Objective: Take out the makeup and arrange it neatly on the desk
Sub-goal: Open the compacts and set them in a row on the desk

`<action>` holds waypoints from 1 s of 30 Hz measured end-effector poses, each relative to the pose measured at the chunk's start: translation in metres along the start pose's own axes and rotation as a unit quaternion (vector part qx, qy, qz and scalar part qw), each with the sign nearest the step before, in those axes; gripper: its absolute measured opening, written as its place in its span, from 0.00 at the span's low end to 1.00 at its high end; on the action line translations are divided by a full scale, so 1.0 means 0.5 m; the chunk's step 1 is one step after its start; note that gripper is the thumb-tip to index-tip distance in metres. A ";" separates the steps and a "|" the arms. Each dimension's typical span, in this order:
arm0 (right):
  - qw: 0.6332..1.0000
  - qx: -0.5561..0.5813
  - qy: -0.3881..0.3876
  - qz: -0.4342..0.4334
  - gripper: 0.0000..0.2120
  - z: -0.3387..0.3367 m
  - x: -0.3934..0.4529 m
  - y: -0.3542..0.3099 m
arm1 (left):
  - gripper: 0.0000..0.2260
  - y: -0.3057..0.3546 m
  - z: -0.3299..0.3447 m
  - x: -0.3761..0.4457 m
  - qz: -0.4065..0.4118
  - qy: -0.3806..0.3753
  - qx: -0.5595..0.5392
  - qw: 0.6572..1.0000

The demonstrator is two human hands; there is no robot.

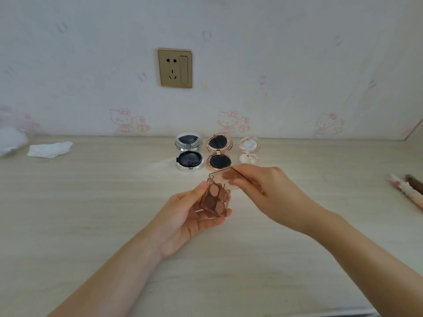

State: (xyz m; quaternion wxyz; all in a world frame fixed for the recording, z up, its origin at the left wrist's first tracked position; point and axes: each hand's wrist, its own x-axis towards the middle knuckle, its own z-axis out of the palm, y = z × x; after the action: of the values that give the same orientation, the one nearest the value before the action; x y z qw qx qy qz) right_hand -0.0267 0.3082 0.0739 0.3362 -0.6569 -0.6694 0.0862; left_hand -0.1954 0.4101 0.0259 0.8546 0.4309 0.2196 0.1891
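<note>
A: Nearest to you, your left hand (pixel 183 216) cradles the eyeshadow palette (pixel 215 200) above the desk (pixel 91 225), fingers curled under its base and thumb up its left edge.

B: And your right hand (pixel 263 188) comes in from the right, fingertips pinching the clear lid (pixel 225 178), which stands swung up off the pans. So both hands have hold of the one palette, base and lid.

A: The palette is in the air, then, not touching the desk. It sits near the middle, just on the near side of the row.

B: Farther back, that row: three round compacts set open along the wall. The silver compact (pixel 189 154) on the left, the rose-gold compact (pixel 219 153) in the middle, the pink compact (pixel 249 150) on the right, close beside one another but apart.

A: I'd say you're well along. Three pieces are laid out and the fourth is open in hand.

B: What's left, by my reckoning, is setting the palette down in line, lid up like the others. At the far right edge lie two stick-shaped items (pixel 409 191), too blurred to name; they may want lining up as well.

A: Far left there's a crumpled tissue (pixel 49 149) on the desk, well apart from the row.
</note>
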 end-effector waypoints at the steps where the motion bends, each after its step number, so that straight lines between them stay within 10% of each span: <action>1: 1.000 0.027 0.007 0.010 0.10 0.001 0.002 0.002 | 0.23 -0.001 0.001 0.000 -0.003 -0.005 -0.010 1.000; 20: 0.887 0.421 0.018 0.190 0.11 0.041 0.040 0.032 | 0.21 0.000 0.004 0.002 -0.023 0.013 -0.089 0.996; 30: 0.902 0.409 0.016 0.139 0.11 0.053 0.058 0.021 | 0.21 0.005 -0.005 0.007 -0.008 0.034 -0.112 0.993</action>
State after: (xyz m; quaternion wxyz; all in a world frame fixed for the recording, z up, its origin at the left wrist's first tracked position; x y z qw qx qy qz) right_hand -0.0307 0.3455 0.0577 0.5701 -0.5494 -0.4722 0.3875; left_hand -0.1939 0.4149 0.0258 0.8910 0.3241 0.2294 0.2201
